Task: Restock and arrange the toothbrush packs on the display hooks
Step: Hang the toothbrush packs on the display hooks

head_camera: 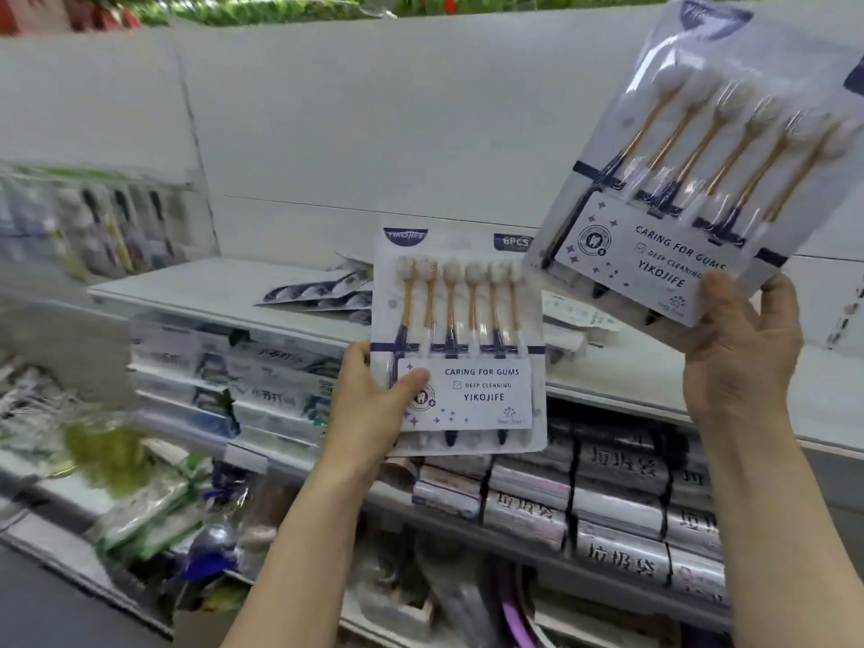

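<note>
One toothbrush pack is pinched low by the left hand, another pack is gripped at its bottom edge and lifted by the right hand. Loose packs lie on the shelf behind. Looks like mid-restock; no hook can be seen, so one needs finding before the raised pack's top hole gets threaded on.

Both forearms raised. Left hand lower, thumb pinching a toothbrush pack at its lower left corner; right hand higher, gripping a second pack at its bottom edge.

Head cam, close, facing fwd-down at store shelf.
</note>
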Motion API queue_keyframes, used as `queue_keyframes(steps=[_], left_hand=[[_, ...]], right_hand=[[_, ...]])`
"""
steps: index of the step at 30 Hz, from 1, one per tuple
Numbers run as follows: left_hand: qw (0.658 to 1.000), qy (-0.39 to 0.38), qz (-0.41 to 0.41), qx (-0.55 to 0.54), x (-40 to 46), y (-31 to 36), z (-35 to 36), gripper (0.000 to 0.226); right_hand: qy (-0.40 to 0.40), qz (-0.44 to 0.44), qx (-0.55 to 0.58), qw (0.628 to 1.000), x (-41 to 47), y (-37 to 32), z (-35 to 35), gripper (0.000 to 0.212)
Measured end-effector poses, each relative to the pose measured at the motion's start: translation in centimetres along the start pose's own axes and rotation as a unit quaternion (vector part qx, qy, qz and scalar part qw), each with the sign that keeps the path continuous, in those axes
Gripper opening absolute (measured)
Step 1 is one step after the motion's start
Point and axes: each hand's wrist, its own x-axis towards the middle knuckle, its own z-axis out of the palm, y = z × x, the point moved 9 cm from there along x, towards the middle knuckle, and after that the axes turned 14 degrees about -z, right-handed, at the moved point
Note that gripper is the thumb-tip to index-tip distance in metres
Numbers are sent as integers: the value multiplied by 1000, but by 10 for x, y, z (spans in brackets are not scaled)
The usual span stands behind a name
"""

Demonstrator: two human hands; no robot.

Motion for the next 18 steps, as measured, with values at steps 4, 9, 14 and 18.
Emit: queue_keyframes(steps=[4, 9, 14, 18], left_hand=[[997, 71, -1, -37, 5, -4, -127, 41], [984, 161, 14, -79, -3, -16, -304, 19], [969, 224, 36, -93, -18, -19, -447, 18], [954, 280, 28, -102, -22, -31, -544, 17]], right_hand=[[-10, 3, -12, 1000, -57, 22, 84, 24], [-58, 34, -10, 998, -155, 59, 213, 22], [-102, 86, 38, 990, -262, 98, 337, 27], [-155, 148, 52, 975, -338, 129, 426, 27]])
